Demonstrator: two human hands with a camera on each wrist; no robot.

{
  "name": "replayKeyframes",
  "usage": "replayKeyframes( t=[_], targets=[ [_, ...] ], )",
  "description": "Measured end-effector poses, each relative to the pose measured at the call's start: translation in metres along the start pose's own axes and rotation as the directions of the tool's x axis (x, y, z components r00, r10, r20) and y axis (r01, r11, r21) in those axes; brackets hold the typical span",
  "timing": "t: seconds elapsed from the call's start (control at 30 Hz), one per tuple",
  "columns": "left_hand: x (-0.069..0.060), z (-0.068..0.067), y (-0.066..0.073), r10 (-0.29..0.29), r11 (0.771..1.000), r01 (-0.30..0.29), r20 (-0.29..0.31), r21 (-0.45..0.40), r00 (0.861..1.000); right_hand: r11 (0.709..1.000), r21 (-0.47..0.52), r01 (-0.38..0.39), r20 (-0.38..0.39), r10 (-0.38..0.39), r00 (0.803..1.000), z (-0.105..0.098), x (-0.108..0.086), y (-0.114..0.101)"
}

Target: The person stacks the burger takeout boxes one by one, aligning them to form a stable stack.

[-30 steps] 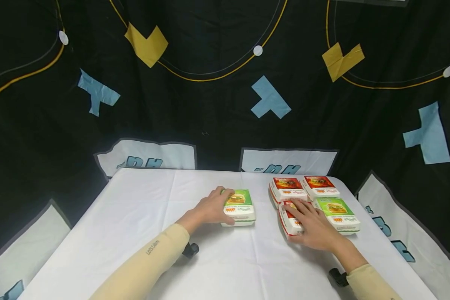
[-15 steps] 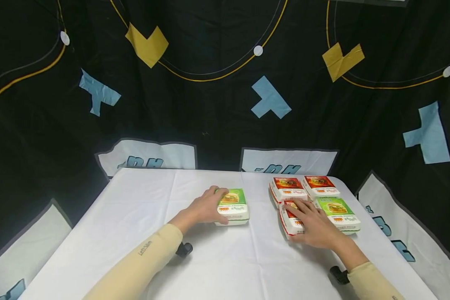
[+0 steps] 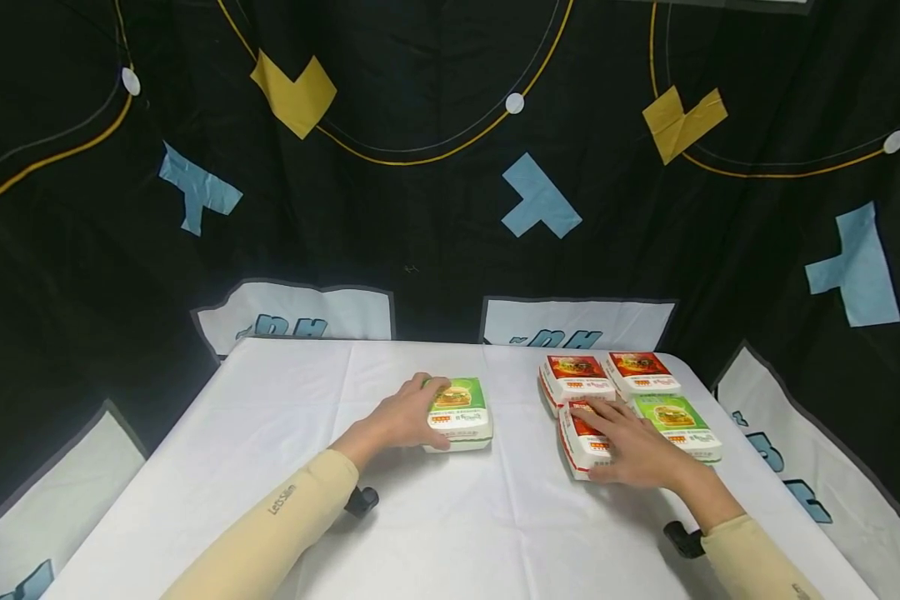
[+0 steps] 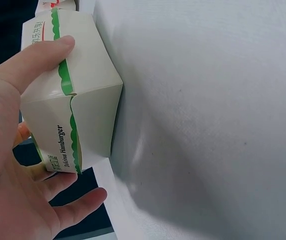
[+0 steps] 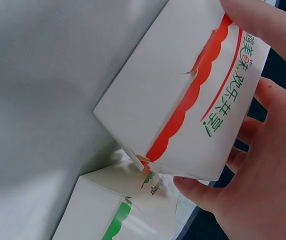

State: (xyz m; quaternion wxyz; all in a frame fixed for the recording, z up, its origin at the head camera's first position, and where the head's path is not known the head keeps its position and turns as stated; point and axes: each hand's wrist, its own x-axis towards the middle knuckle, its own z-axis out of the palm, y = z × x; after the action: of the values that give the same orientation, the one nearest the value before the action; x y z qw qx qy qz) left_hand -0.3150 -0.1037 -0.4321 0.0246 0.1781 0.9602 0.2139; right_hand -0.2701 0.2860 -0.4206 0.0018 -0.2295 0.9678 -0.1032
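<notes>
My left hand [image 3: 403, 417] grips a green-and-white hamburger box [image 3: 459, 421] from its left side. In the left wrist view the thumb lies on the front of that green hamburger box [image 4: 85, 55], with fingertips along its far side. Over to the right, my right hand [image 3: 637, 442] holds a red-and-white hamburger box [image 3: 587, 450], partly covering its printed lid. The right wrist view has the thumb against the red box's side [image 5: 183, 85], the other fingers partly hidden behind it. Both boxes are upright, with lids closed.
Two more red hamburger boxes stand behind the right hand, one at left [image 3: 576, 379] and one at right [image 3: 641, 375]. Another green hamburger box [image 3: 677, 425] stands right of the held red one. A white cloth covers the table [image 3: 427, 525]; a black curtain [image 3: 420, 225] hangs behind.
My left hand has moved left with the green hamburger box, widening the gap to the red ones. My right hand and its red box have shifted only slightly.
</notes>
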Motion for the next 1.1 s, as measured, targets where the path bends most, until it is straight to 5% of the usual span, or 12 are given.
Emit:
replayKeyframes(
  t=[0.67,1.1],
  targets=[
    [-0.0009,0.0065,-0.0047,0.004,0.996,-0.002,0.019,-0.088,1.0,1.0,-0.007,-0.005,0.011,0.005,1.0,0.0038,0.006,0.0049],
    [-0.0003,0.0072,-0.0058,0.006,0.997,-0.006,0.004,-0.073,1.0,0.998,-0.057,-0.014,0.003,0.014,1.0,0.0033,0.0058,0.0088]
  ],
)
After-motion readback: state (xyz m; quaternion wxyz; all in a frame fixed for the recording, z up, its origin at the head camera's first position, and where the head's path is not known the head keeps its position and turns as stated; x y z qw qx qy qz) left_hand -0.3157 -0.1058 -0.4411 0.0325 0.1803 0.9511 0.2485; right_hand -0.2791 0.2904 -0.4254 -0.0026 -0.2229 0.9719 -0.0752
